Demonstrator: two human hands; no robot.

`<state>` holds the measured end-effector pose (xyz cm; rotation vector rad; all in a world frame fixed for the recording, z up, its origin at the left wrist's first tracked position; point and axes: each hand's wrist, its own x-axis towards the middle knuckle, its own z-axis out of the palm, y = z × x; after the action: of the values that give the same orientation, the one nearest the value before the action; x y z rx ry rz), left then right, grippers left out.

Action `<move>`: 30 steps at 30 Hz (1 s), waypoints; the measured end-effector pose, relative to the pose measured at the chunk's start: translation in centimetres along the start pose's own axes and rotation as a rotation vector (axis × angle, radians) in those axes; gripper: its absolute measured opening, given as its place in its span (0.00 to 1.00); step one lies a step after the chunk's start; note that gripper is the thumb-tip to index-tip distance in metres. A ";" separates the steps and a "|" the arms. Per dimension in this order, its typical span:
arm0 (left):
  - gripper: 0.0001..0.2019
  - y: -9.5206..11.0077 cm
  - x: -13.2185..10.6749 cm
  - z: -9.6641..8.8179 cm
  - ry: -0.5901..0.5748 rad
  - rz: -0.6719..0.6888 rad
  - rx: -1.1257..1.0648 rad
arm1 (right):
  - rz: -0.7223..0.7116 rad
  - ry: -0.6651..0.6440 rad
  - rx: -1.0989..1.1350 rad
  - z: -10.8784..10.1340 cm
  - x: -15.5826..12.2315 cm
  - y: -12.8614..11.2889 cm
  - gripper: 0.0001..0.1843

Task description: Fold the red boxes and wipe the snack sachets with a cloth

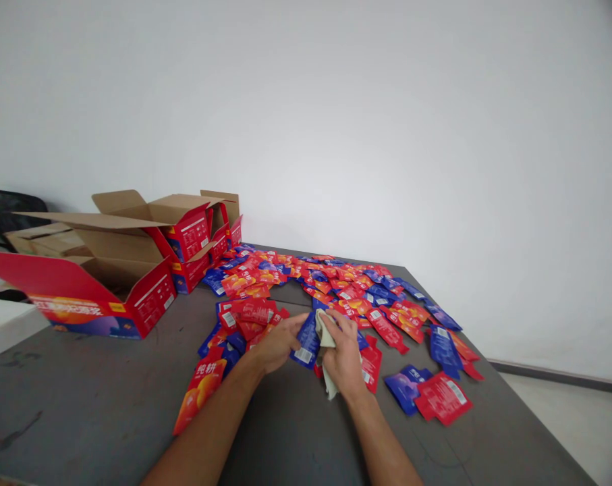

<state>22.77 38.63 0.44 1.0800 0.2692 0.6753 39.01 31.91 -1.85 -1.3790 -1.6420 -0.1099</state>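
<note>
My left hand (279, 343) grips a blue pouch (307, 343) by its left side, its printed back with a white barcode turned up toward me. In my right hand (344, 351) is a bunched pale cloth (326, 332), pressed against the pouch's right edge, with one end hanging below the fingers. Both hands are just above the table, close together. Left of them lies a heap of red and blue pouches (249, 317). Under and beside the right hand lie more, among them a red pouch (370, 364). The right fingertips are partly hidden by the cloth.
Many red and blue pouches (351, 277) spread over the far half of the grey table (133, 405). Open red cartons (154, 300) stand at the left, some stacked. A blue pouch (407, 388) and a red one (444, 397) lie at the right. A white wall rises behind.
</note>
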 end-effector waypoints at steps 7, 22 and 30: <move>0.42 -0.5 0.5 -1.3 0.061 0.116 -0.024 | -0.099 -0.236 0.070 0.7 -0.3 -1.6 0.46; 0.26 -1.1 1.4 -2.1 0.526 0.192 0.043 | 0.134 0.050 0.126 0.4 0.3 -1.3 0.23; 0.25 -1.6 1.3 -1.9 0.543 0.240 0.054 | 0.137 0.012 0.248 0.8 0.2 -1.9 0.18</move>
<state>23.43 40.38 -1.75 0.9716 0.6330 1.1817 37.05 31.83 -1.19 -1.2917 -1.4905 0.1611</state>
